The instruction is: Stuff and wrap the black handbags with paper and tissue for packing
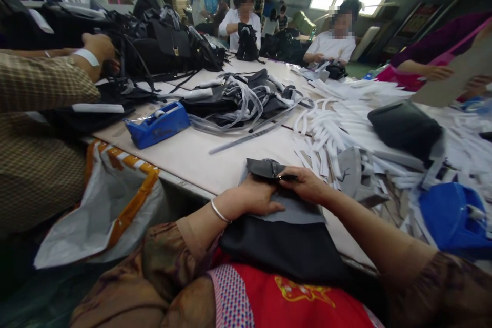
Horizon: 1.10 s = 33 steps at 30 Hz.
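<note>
A black and grey bag piece [286, 246] lies over the table's front edge and my lap, its dark flap folded at the far end. My left hand [262, 196] rests on the grey part, thumb apart from the other fingers, which go out of sight under the flap. At the flap's right side, my right hand [303, 183] has its fingers closed on the dark edge, near a small shiny fitting.
A blue tape dispenser [159, 124] stands at the left of the table [192, 156], a second blue dispenser [453, 215] at the right. Black straps and clear strips [246, 97] lie beyond. White strips [346, 118] cover the right side. A white sack [100, 215] hangs left. Co-workers surround the table.
</note>
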Available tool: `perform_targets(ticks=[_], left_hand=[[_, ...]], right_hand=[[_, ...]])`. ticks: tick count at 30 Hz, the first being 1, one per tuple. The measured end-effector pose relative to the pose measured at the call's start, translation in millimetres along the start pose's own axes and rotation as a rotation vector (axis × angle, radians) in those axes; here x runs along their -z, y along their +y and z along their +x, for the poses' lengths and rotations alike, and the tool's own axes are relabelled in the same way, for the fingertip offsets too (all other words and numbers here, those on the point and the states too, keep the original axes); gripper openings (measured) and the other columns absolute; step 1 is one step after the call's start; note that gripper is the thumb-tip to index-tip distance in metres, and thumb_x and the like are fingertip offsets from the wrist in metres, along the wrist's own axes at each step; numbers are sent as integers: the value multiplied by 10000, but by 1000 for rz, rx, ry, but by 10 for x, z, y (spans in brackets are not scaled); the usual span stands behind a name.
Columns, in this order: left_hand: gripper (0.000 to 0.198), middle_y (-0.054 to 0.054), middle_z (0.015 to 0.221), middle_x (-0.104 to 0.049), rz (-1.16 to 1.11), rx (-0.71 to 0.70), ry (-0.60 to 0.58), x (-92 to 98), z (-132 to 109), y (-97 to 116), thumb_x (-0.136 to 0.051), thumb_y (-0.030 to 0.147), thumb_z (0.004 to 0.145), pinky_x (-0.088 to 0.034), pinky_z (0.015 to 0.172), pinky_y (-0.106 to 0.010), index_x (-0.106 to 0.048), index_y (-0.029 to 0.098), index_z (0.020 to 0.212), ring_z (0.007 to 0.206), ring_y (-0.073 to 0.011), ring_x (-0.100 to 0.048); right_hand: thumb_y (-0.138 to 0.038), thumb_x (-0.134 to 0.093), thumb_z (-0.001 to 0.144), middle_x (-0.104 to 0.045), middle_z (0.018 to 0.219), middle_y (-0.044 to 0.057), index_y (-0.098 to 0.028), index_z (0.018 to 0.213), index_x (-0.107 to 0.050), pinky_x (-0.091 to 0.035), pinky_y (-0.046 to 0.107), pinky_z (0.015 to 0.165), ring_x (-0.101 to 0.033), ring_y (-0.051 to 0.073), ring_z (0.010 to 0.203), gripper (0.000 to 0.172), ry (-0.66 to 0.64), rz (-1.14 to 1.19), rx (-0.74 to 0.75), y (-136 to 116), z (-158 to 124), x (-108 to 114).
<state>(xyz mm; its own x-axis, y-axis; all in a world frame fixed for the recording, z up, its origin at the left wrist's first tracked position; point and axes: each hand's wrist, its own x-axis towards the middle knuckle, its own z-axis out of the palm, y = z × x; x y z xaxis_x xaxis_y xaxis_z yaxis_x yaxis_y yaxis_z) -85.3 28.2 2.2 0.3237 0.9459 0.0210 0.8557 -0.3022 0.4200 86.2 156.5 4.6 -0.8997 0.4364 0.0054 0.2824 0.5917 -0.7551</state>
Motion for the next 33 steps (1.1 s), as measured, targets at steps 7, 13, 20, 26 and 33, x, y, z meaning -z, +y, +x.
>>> perform_targets(ticks=[7,13,20,26,33], left_hand=[[485,-24,1458,-544,-252,-32,90,75,-233,-188,-716,411,777,-202,1214,-454,-662,320,1250,1411,-303,-388],[284,-103,1267,-641,-441,326,436,-101,-489,-221,-681,274,764,-379,1135,-433,-744,209,1033,1248,-278,-543],[916,-193,1430,-474,-595,759,333,-197,-618,-37,-727,426,705,-380,1131,-442,-344,119,1479,1329,-336,-465],[877,-157,1343,-583,-685,805,248,-166,-623,-34,-758,486,671,-467,1028,-407,-422,153,1409,1208,-322,-575],[787,-107,1212,-675,-785,753,274,-185,-644,-47,-793,416,642,-519,948,-378,-501,175,1331,1084,-283,-644]], right_hand=[[-364,-549,896,-677,892,39,-219,911,-681,-493,331,834,-623,194,864,197,-56,-39,-30,-2,-133,-22],[-358,-516,919,-644,876,68,-206,918,-659,-467,333,791,-600,203,835,209,-76,-317,77,-106,-197,-91],[-407,-405,983,-612,818,50,-198,798,-628,-441,294,714,-580,170,745,357,-142,-331,14,-177,-146,-70],[-452,-373,982,-613,817,43,-184,775,-657,-448,279,698,-582,167,748,442,-210,-233,-111,-179,-104,13],[-475,-364,983,-580,775,35,-197,715,-614,-442,288,676,-550,160,690,460,-117,-305,-128,-162,-159,-66]])
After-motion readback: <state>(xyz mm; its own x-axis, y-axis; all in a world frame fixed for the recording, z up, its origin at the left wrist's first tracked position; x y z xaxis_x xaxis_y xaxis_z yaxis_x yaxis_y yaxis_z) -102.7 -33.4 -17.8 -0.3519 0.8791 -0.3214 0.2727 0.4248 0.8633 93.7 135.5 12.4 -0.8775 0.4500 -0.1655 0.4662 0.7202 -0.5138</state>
